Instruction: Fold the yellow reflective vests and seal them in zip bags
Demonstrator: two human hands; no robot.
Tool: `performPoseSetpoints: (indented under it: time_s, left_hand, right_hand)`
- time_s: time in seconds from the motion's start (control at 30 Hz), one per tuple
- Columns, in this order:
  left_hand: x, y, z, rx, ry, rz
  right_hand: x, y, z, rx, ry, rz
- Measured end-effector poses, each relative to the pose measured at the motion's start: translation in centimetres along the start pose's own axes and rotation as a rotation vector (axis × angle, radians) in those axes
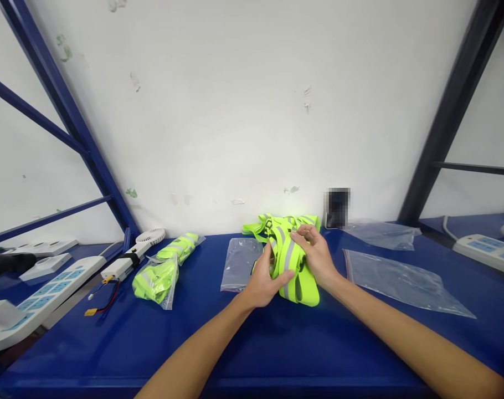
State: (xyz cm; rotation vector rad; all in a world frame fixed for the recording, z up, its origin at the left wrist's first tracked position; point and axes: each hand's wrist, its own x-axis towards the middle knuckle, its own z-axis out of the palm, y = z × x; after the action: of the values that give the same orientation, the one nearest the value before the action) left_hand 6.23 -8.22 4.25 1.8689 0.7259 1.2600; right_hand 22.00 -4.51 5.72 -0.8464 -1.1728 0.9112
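Forearms (200, 346) cut off; hands (261, 284) partly hide neon straps (291, 260), apparently folded.

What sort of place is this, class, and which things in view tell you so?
Probably a workshop or packing bench: there is a plain blue table, a long multi-socket power strip at the left, and a flat clear plastic bag lying right of the neon-yellow reflective gear.

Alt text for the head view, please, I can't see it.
A bare left hand and right hand hold a bundle of neon-yellow fabric straps with grey stripes over a dark-blue table. Flat clear plastic bags lie on either side; farther left sits a neon-yellow bundle in clear plastic.
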Motion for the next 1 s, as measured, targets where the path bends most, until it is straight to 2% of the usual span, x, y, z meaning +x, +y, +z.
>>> performPoseSetpoints:
  time_s: [0.17,0.37,0.43,0.57,0.7,0.8,1.0]
  left_hand:
    - [-0.1,-0.5,1.3,-0.129,0.003,-0.083]
    - [-0.2,-0.5,1.6,-0.283,-0.171,-0.149]
    - [-0.2,-0.1,2.0,-0.273,-0.178,-0.146]
    - [0.1,0.3,2.1,-0.267,-0.103,-0.105]
    - [0.7,0.0,0.5,-0.225,-0.091,-0.063]
    - [1.0,-0.1,-0.9,-0.177,-0.049,-0.076]
    - [1.0,1.2,-1.5,-0.057,-0.044,-0.015]
  right_hand:
    - [-1.1,-1.2,0.1,-0.026,-0.054,-0.073]
    - [-2.5,-1.9,0.4,-0.107,-0.059,-0.236]
    - [-2.7,-1.8,0.2,-0.162,-0.091,-0.321]
    - [-2.8,-2.0,-0.6,-0.356,-0.288,-0.542]
    - [-2.1,-2.7,-1.8,-0.674,-0.55,-0.855]
    - [-1.3,-2.9,-2.8,-0.776,-0.71,-0.906]
    - [-1.0,-2.0,-3.3,-0.716,-0.602,-0.873]
